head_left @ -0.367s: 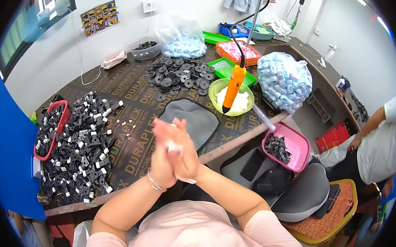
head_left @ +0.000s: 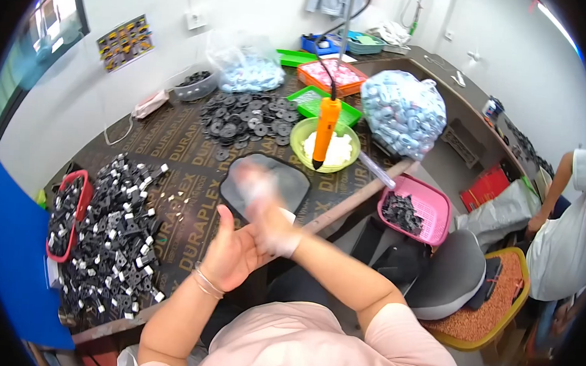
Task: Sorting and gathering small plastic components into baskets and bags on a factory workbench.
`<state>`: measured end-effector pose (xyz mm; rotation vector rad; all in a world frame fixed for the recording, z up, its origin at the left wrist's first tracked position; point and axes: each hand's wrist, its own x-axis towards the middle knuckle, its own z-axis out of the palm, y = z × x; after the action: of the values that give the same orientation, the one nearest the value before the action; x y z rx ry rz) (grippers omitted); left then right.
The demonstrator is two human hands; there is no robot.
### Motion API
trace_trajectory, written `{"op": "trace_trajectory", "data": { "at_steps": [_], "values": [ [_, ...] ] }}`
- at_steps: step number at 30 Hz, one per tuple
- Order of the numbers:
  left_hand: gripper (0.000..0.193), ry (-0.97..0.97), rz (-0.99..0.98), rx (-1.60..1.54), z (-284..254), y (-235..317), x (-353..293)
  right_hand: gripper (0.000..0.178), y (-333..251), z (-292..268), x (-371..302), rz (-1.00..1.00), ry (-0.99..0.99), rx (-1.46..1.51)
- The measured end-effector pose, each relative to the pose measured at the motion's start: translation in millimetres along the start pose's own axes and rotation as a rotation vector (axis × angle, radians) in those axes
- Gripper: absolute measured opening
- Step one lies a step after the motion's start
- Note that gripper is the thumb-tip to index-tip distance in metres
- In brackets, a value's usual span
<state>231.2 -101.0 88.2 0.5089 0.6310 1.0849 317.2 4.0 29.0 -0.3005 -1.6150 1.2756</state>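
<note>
Above the near edge of the tabletop [head_left: 176,137], the left hand [head_left: 231,254] spreads open and empty against the blurred right hand [head_left: 264,203], whose grip I cannot tell. The grey mat [head_left: 289,186] lies partly beneath; an orange electric screwdriver [head_left: 325,133] hangs before a yellow-green bowl [head_left: 298,143]; black discs [head_left: 247,117] lie heaped beyond.

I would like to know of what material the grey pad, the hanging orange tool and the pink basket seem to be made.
Grey pad: perhaps rubber or fabric, matte; it shows no sharp highlights.
Orange tool: probably a plastic casing, smooth; its colour is bright and even.
Pink basket: most likely moulded plastic; regular small openings pierce it.
</note>
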Motion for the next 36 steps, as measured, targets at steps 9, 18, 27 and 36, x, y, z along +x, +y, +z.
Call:
{"op": "trace_trajectory", "data": {
  "at_steps": [9,18,27,36],
  "values": [
    [0.066,0.273,0.191,-0.039,33,-11,16,0.03,-18,6,-15,-0.014,0.102,-0.132],
    [0.072,0.216,0.601,0.643,-11,-34,21,0.06,-30,-31,62,0.247,0.111,1.14],
    [0.031,0.603,0.722,-0.416,-43,-54,46,0.016,-38,63,7,0.274,-0.155,0.249],
    [0.081,0.628,1.006,1.349,-47,10,-40,0.027,9,65,68,0.82,-0.098,1.733]
  ]
}}
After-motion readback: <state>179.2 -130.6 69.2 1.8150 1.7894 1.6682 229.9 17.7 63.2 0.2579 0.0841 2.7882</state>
